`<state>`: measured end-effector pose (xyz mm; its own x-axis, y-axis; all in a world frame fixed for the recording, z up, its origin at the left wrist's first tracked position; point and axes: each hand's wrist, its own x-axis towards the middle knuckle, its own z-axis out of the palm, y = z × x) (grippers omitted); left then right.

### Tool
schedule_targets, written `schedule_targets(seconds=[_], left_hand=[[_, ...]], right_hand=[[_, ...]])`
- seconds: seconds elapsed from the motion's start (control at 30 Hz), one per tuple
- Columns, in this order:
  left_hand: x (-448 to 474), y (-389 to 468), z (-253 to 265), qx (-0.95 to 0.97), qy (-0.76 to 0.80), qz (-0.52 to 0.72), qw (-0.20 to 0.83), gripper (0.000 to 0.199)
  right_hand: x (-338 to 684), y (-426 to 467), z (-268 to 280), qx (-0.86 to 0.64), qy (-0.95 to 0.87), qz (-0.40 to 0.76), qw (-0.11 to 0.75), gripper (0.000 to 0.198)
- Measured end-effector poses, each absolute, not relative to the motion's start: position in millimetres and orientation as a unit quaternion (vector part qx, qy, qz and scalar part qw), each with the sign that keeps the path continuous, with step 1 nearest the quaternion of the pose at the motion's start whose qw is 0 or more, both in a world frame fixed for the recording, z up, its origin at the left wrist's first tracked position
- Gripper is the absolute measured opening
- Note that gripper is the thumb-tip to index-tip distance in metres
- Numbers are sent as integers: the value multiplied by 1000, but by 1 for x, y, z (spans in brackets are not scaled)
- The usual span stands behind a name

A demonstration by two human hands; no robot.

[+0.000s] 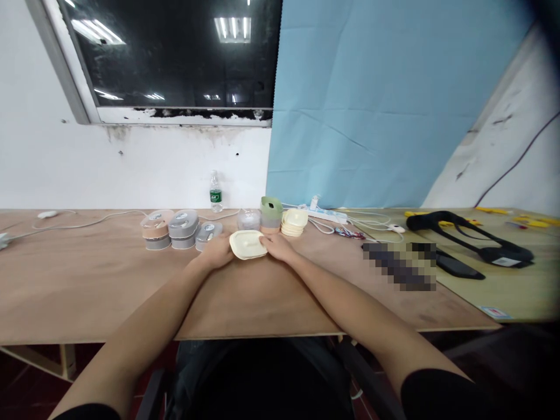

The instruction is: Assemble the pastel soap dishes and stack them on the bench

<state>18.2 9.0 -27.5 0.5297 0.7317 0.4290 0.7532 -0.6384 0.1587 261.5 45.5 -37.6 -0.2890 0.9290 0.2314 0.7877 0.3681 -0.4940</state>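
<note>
A cream-coloured, rounded plastic lid (247, 245) is held up over the table between both hands, its flat face toward me. My left hand (217, 252) grips its left edge, fingers partly hidden behind it. My right hand (278, 247) pinches the right edge, thumb on top. Just beyond my right hand stands a stack of similar cream lids (294, 222). Beside that stack are a green and grey container (271, 214) and a clear plastic-looking piece (249, 220). Left of my left hand sits a small grey lidded container (209, 234).
Farther left are stacked containers, one grey pair (183, 229) and one peach and grey pair (156, 230). A water bottle (216, 191) stands by the wall. At the right lie a power strip (328, 215), cables, a black strap-like frame (472, 238) and a dark flat device (459, 265).
</note>
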Motion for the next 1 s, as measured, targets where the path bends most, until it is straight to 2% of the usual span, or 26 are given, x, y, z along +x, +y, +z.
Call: schedule_targets(seconds=[0.13, 0.2, 0.33, 0.47, 0.53, 0.63, 0.7, 0.8, 0.9, 1.0], left_hand=[[15, 8, -25, -859, -461, -216, 43, 37], [14, 8, -24, -857, -469, -212, 42, 40], [16, 7, -25, -868, -458, -188, 38, 45], [28, 1, -29, -894, -417, -159, 25, 58], [35, 0, -34, -899, -420, -125, 3, 69], [42, 1, -39, -901, -423, -94, -9, 75], [45, 3, -39, -901, -420, -111, 14, 71], [44, 5, -36, -902, -404, -147, 46, 53], [43, 3, -32, -912, -371, -168, 43, 39], [42, -1, -28, -916, -357, -178, 32, 35]], right_hand=[[273, 47, -31, -568, -805, 91, 146, 30], [277, 49, -28, -593, -791, 61, 141, 28], [278, 53, -28, -632, -748, 19, 202, 26], [277, 59, -28, -633, -707, -29, 314, 29], [279, 63, -29, -623, -696, -41, 355, 41], [285, 72, -31, -612, -702, -46, 362, 60], [289, 78, -34, -607, -711, -57, 350, 64], [292, 85, -35, -608, -718, -73, 330, 64], [290, 86, -34, -601, -729, -68, 321, 58], [287, 83, -32, -588, -738, -57, 326, 47]])
